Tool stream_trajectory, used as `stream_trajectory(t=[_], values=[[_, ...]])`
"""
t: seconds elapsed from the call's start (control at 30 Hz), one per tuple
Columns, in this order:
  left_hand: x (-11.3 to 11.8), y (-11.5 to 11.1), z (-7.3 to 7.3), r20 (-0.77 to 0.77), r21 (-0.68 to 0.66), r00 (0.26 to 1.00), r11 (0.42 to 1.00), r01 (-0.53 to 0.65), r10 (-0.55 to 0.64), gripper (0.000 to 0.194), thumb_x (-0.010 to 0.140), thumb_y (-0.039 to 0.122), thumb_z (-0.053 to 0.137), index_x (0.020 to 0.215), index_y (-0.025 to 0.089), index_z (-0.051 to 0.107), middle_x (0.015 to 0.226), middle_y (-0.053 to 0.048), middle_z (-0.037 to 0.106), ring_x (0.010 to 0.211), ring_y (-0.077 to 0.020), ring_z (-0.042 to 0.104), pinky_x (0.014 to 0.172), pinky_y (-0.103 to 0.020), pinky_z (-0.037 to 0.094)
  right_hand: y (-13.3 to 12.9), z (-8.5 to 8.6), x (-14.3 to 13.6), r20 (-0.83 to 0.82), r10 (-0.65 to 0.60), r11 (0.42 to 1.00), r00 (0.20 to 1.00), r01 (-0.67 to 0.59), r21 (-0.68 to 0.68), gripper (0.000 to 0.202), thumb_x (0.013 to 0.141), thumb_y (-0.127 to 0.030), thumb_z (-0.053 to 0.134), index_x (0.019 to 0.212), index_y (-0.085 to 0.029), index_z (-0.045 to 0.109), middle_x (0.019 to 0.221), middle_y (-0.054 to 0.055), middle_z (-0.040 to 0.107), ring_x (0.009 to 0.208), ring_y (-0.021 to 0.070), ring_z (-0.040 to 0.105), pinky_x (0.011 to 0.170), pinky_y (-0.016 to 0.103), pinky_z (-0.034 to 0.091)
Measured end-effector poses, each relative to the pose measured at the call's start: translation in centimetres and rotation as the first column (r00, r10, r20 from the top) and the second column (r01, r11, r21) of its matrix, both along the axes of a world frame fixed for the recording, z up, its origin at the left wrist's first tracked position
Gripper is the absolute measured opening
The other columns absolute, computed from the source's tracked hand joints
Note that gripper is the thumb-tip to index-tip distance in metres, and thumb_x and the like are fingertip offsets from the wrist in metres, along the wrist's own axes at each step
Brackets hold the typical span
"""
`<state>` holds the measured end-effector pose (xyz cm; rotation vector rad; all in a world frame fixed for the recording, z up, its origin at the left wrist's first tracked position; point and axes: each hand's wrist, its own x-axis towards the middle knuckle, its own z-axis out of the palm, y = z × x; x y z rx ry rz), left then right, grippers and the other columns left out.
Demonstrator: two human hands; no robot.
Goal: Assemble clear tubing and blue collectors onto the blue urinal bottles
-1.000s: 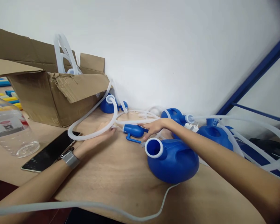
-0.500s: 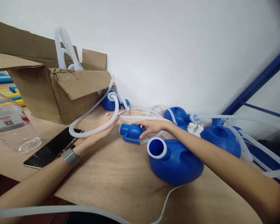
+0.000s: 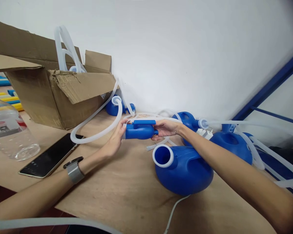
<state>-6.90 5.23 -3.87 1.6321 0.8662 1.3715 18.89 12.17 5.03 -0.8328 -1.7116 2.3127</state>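
Both of my hands hold a small blue plastic urinal funnel (image 3: 139,131) level just above the table, its flat handle facing up. My left hand (image 3: 115,140) grips its wide end, with the fingers partly behind it. At the narrow nozzle end, my right hand (image 3: 166,128) closes around it with thumb and fingers. A clear hose (image 3: 97,137) loops near my left hand. Just in front of my right forearm stands a big blue urinal bottle (image 3: 183,170) with an open white-rimmed mouth. A loose hose end (image 3: 151,147) lies below my right hand.
An open cardboard box (image 3: 63,97) with tubing inside stands at the left. Near it are a clear plastic bottle (image 3: 12,133) and a phone (image 3: 48,159). More blue bottles (image 3: 230,148) with hoses stand along the wall, and a white cable (image 3: 173,211) crosses the front.
The blue funnel has been lifted off the table and turned so its handle faces up. My left hand has come over and taken hold of its wide end.
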Motion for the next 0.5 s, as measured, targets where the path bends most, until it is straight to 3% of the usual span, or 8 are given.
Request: stream_trajectory(t=[0.1,0.17,0.23,0.33,0.43,0.5], values=[[0.4,-1.0,0.1,-0.122,0.289,0.980,0.951,-0.114,0.155,0.053,0.100,0.054,0.051,0.144,0.025,0.042,0.144,-0.011,0.052,0.133,-0.0248,0.052,0.118,-0.045,0.043,-0.7,0.9,-0.6,0.050,-0.050,0.999,0.997,0.049,0.017,0.031,0.094,-0.041,0.063,0.109,-0.014,0.061,0.072,0.001,0.061,0.053,0.0112,0.051,0.049,0.022,0.041],[0.7,-1.5,0.4,-0.109,0.524,0.947,0.826,-0.205,0.303,0.048,0.101,0.046,0.054,0.143,0.024,0.043,0.139,-0.011,0.054,0.129,-0.0225,0.053,0.114,-0.041,0.045,-1.3,1.5,-1.1,0.067,-0.051,0.997,0.996,0.047,0.063,0.041,0.089,-0.044,0.067,0.118,-0.015,0.062,0.077,0.001,0.063,0.050,0.0090,0.045,0.041,0.019,0.032],[1.0,-1.9,0.7,-0.054,0.657,0.915,0.705,-0.269,0.400,0.043,0.103,0.040,0.052,0.142,0.025,0.044,0.134,-0.010,0.056,0.123,-0.0203,0.056,0.109,-0.038,0.048,-1.7,1.7,-1.7,0.081,-0.003,0.992,0.997,-0.007,0.126,0.051,0.083,-0.050,0.073,0.121,-0.017,0.061,0.080,0.001,0.063,0.049,0.0079,0.043,0.038,0.018,0.026],[1.2,-2.1,1.0,0.009,0.701,0.883,0.626,-0.341,0.470,0.039,0.104,0.039,0.048,0.140,0.025,0.044,0.128,-0.009,0.058,0.116,-0.0190,0.058,0.101,-0.035,0.051,-2.1,1.4,-2.8,0.119,0.022,0.969,0.993,-0.050,0.241,0.053,0.078,-0.060,0.077,0.106,-0.019,0.060,0.061,-0.005,0.050,0.042,0.0063,0.033,0.035,0.017,0.021],[1.1,-2.1,1.0,-0.001,0.699,0.875,0.626,-0.345,0.484,0.044,0.103,0.045,0.049,0.142,0.024,0.042,0.127,-0.010,0.056,0.114,-0.0206,0.058,0.099,-0.037,0.052,-2.1,0.9,-3.9,0.138,-0.038,0.942,0.990,-0.011,0.335,0.043,0.083,-0.059,0.072,0.090,-0.021,0.053,0.049,-0.010,0.032,0.037,0.0049,0.021,0.034,0.017,0.015],[1.0,-2.2,1.0,-0.008,0.731,0.878,0.602,-0.321,0.478,0.052,0.101,0.049,0.051,0.145,0.024,0.040,0.128,-0.011,0.054,0.116,-0.0226,0.057,0.100,-0.039,0.052,-2.0,0.7,-4.5,0.132,-0.093,0.923,0.987,0.036,0.382,0.037,0.088,-0.057,0.063,0.090,-0.022,0.053,0.047,-0.010,0.028,0.036,0.0057,0.019,0.033,0.017,0.016]])
